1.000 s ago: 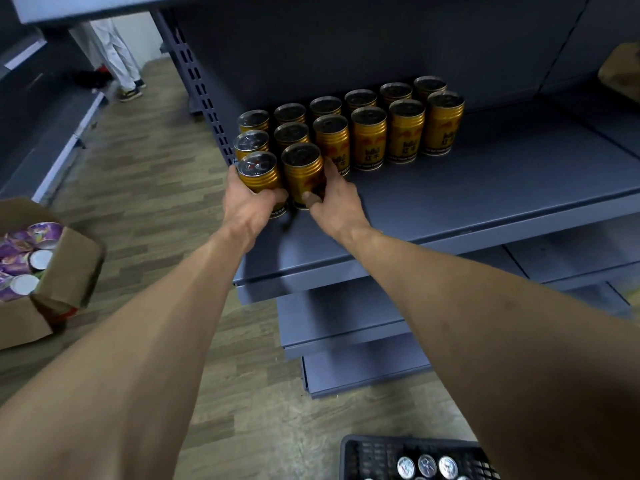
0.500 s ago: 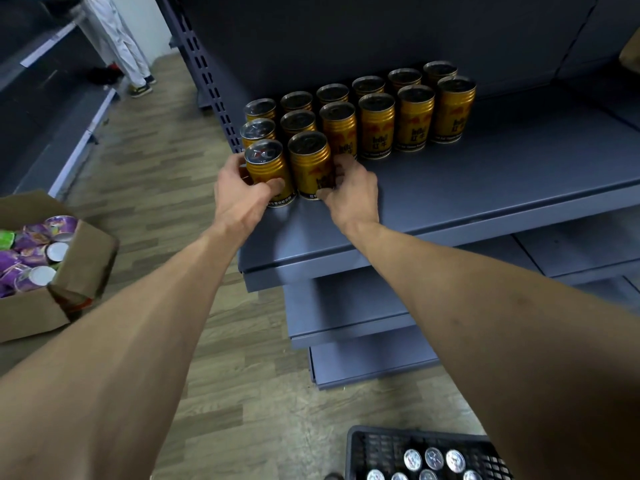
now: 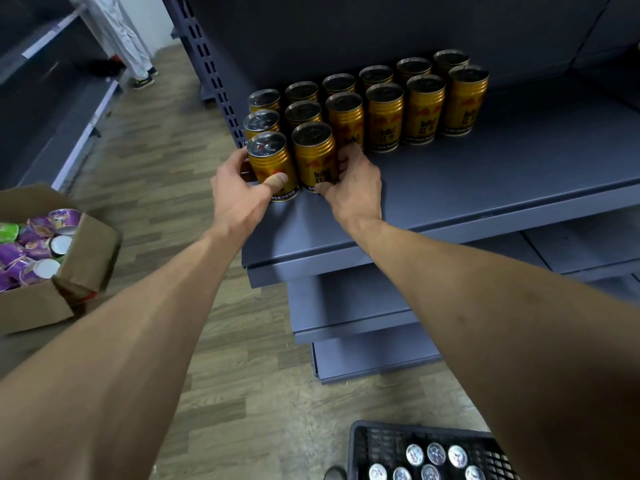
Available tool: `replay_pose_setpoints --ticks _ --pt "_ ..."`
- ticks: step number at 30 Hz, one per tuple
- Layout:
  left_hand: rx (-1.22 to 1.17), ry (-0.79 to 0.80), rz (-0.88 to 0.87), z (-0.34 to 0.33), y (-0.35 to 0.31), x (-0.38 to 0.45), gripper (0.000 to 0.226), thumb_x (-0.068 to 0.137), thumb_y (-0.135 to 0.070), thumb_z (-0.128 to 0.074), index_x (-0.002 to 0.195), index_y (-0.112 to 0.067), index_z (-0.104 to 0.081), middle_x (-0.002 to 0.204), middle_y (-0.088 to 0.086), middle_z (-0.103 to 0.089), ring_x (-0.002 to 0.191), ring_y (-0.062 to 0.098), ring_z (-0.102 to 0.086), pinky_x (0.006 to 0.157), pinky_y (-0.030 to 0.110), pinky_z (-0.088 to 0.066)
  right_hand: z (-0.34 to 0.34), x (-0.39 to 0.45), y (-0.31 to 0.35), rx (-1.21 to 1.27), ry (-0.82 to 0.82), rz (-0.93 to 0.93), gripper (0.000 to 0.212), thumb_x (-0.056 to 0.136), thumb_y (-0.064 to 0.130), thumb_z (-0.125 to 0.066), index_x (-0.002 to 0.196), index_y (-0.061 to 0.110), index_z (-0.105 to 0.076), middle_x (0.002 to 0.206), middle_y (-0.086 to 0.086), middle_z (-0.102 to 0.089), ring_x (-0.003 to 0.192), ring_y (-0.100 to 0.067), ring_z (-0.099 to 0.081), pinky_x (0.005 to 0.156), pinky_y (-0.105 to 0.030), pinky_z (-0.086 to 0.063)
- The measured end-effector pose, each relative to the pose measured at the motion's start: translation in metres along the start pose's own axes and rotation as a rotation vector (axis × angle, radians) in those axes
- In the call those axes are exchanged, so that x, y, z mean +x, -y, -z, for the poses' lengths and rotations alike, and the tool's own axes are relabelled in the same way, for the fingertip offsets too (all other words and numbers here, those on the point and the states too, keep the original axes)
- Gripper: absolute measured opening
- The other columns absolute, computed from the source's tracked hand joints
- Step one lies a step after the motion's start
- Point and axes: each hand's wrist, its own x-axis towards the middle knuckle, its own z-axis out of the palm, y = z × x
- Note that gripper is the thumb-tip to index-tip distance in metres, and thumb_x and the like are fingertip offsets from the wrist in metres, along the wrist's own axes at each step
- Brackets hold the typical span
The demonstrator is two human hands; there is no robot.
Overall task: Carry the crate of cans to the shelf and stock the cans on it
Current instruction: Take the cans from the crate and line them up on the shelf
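**Two front cans gripped at the shelf's left end**

At far left a cardboard box (image 3: 65, 271) of purple and green cups sits on the wood-pattern floor (image 3: 166, 174), with an open strip of floor between it and the shelving. Behind it, a person's legs in pale trousers (image 3: 121, 36) stand up the aisle.

The left hand (image 3: 239, 195) is curled round the front-left can (image 3: 272, 164), thumb pressed across its label and fingers wrapped behind. That can stands upright just beside the perforated upright post (image 3: 211, 81) at the shelf's left edge. The right hand (image 3: 353, 192) grips the neighbouring front can (image 3: 315, 155), fingers round its right side and thumb low on the front. Both cans rest on the grey shelf (image 3: 485, 188), set back from its front lip.

Behind them two rows of gold cans (image 3: 384, 116) run rightward along the back panel, touching one another. To their right the shelf surface lies bare to the frame's edge, as does the front band right of the hands.

At bottom right, the black crate (image 3: 374, 441) stands on the floor below the shelf, silver can tops (image 3: 436, 453) showing inside.
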Motion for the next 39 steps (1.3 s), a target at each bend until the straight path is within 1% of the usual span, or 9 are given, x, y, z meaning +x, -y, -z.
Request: replay_pose_setpoints --ticks 7,10,12,14,20,25,32,36,39 --pt "-0.009 -0.004 -0.013 -0.004 0.002 -0.004 0.052 0.072 -0.028 -0.081 0.121 -0.024 -0.064 0.103 -0.012 -0.071 0.099 0.006 -0.066 0.097 0.035 -0.052 0.001 -0.001 0.002 -0.027 0.000 0.008 0.057 0.070 0.021 -0.088 0.114 0.011 -0.054 0.117 -0.009 -0.063 0.106 -0.029 -0.063 0.093 -0.044 -0.053" --pt "0.005 0.037 0.013 -0.008 0.006 -0.010 0.066 0.069 -0.032 -0.080 0.129 -0.024 -0.056 0.113 -0.008 -0.068 0.106 0.008 -0.063 0.100 0.036 -0.050 0.001 -0.002 0.000 -0.046 0.011 0.024 0.060 0.071 0.023 -0.087 0.120 0.010 -0.054 0.122 -0.011 -0.060 0.113 -0.030 -0.058 0.097 -0.044 -0.050" --pt "0.091 0.042 0.073 -0.012 0.008 -0.019 0.090 0.069 -0.039 -0.075 0.148 -0.021 -0.034 0.142 0.001 -0.051 0.131 0.016 -0.048 0.112 0.039 -0.038 0.002 -0.005 -0.003 -0.123 -0.013 0.062 0.065 0.073 0.032 -0.084 0.127 0.012 -0.054 0.127 -0.012 -0.058 0.120 -0.033 -0.052 0.101 -0.045 -0.045" --pt "0.257 0.012 0.096 -0.013 0.006 -0.034 0.103 0.075 -0.044 -0.067 0.157 -0.017 -0.009 0.162 0.007 -0.020 0.148 0.022 -0.020 0.120 0.040 -0.022 0.005 -0.010 -0.007 -0.243 -0.060 0.084 0.068 0.074 0.043 -0.077 0.131 0.015 -0.053 0.129 -0.012 -0.057 0.124 -0.034 -0.048 0.105 -0.046 -0.039" --pt "0.677 0.053 -0.006 -0.008 -0.017 -0.071 0.109 0.076 -0.080 -0.049 0.157 -0.024 0.000 0.162 0.019 -0.006 0.150 0.031 -0.005 0.118 0.048 -0.014 0.049 -0.022 -0.013 -0.542 -0.086 0.156 0.078 0.079 0.056 -0.060 0.145 0.020 -0.041 0.146 -0.018 -0.043 0.141 -0.038 -0.030 0.114 -0.052 -0.020" --pt "0.712 0.052 0.105 -0.010 -0.035 -0.127 0.106 0.078 -0.084 -0.041 0.157 -0.029 0.002 0.162 0.020 0.001 0.150 0.032 0.001 0.120 0.049 -0.007 0.089 -0.059 -0.027 -0.582 -0.007 0.146 0.079 0.084 0.056 -0.054 0.152 0.021 -0.031 0.154 -0.022 -0.031 0.146 -0.037 -0.021 0.116 -0.052 -0.016" --pt "0.813 0.133 0.063 -0.047 -0.039 -0.201 0.099 0.080 -0.086 -0.024 0.155 -0.032 0.011 0.161 0.019 0.015 0.150 0.032 0.010 0.119 0.047 -0.001 0.125 -0.118 -0.069 -0.626 0.085 0.235 0.085 0.088 0.055 -0.055 0.157 0.024 -0.018 0.163 -0.022 -0.007 0.152 -0.036 -0.001 0.120 -0.053 -0.007" --pt "0.813 0.123 -0.084 -0.084 -0.018 -0.256 0.085 0.088 -0.078 -0.016 0.154 -0.034 0.014 0.160 0.017 0.022 0.150 0.029 0.015 0.119 0.048 -0.001 0.141 -0.159 -0.119 -0.670 0.118 0.438 0.079 0.086 0.044 -0.060 0.154 0.019 -0.029 0.163 -0.022 -0.012 0.152 -0.036 -0.009 0.119 -0.055 -0.011" --pt "0.784 0.206 -0.153 -0.123 0.004 -0.301 0.079 0.092 -0.067 -0.022 0.156 -0.030 0.005 0.162 0.018 0.015 0.151 0.031 0.003 0.119 0.049 -0.011 0.145 -0.193 -0.169 -0.665 0.171 0.535 0.058 0.080 0.031 -0.065 0.133 0.012 -0.052 0.147 -0.021 -0.041 0.137 -0.039 -0.037 0.115 -0.055 -0.024"
